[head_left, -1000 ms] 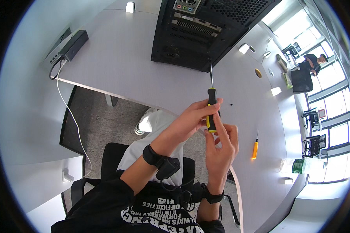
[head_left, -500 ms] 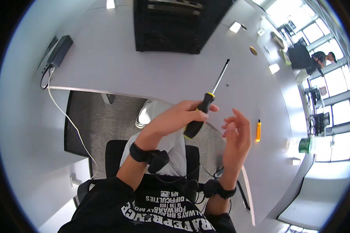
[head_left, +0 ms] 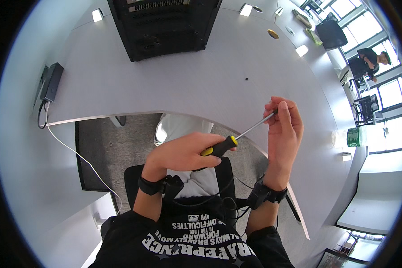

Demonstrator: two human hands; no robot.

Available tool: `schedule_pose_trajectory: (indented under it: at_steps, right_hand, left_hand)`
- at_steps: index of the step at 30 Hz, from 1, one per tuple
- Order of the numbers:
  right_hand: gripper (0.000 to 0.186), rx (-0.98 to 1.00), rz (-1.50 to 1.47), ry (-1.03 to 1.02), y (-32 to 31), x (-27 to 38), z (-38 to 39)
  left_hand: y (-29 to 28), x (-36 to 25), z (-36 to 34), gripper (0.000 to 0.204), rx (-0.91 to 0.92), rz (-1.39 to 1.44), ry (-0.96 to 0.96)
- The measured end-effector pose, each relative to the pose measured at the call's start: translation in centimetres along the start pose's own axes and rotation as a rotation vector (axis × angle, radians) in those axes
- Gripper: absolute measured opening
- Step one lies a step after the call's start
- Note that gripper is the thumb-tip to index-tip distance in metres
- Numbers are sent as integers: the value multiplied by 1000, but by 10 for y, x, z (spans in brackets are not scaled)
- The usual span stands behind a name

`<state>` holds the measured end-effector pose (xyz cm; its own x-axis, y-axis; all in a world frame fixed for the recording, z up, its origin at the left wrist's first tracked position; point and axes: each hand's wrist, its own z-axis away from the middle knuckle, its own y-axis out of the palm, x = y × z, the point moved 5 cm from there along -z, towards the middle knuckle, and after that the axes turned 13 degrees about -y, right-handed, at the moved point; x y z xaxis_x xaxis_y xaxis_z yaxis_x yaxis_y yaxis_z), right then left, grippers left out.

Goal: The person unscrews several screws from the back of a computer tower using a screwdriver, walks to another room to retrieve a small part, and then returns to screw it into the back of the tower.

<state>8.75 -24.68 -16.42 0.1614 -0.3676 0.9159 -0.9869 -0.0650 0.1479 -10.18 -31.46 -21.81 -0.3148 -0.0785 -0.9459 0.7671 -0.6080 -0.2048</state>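
My left hand (head_left: 183, 152) is wrapped round the black and yellow handle of a screwdriver (head_left: 254, 127), whose metal shaft slants up to the right over the table's curved edge. At the far end of the shaft, my right hand (head_left: 284, 127) has its thumb and fingers closed about the tip, partly covering it. A tiny dark piece, perhaps a screw (head_left: 246, 79), lies on the pale table (head_left: 178, 87) beyond my hands. Black bands with cables circle both wrists.
A black computer case (head_left: 167, 29) stands at the far side of the table. A dark power strip (head_left: 52, 82) with a white cable sits at the left. A green-labelled bottle (head_left: 355, 137) is at the right; a person (head_left: 368, 62) is in the background.
The screwdriver has tilted down to the right, and my right hand has come up to its tip. The orange-handled tool on the table no longer shows. The view has shifted.
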Motion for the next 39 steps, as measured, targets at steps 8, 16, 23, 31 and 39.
schedule_pose_trajectory:
  at_steps: [8, 16, 23, 31, 39]
  right_hand:
    - [15, 42, -101, 34, 11, -1, -3]
    - [13, 34, -191, 89, 0, -26, -33]
    - [14, 23, 317, -38, -16, -37, -76]
    - [14, 216, 1004, -77, -9, -81, -92]
    - [14, 301, 983, -196, 0, -85, -88]
  left_hand:
    - [-7, 2, 9, 44, -35, 81, -6]
    - [-20, 10, 13, 39, -196, 108, -87]
    - [-36, 36, 32, 38, -324, 160, -165]
    - [-39, 33, 39, 40, -336, 213, -224]
    - [-46, 36, 43, 38, -418, 230, -202]
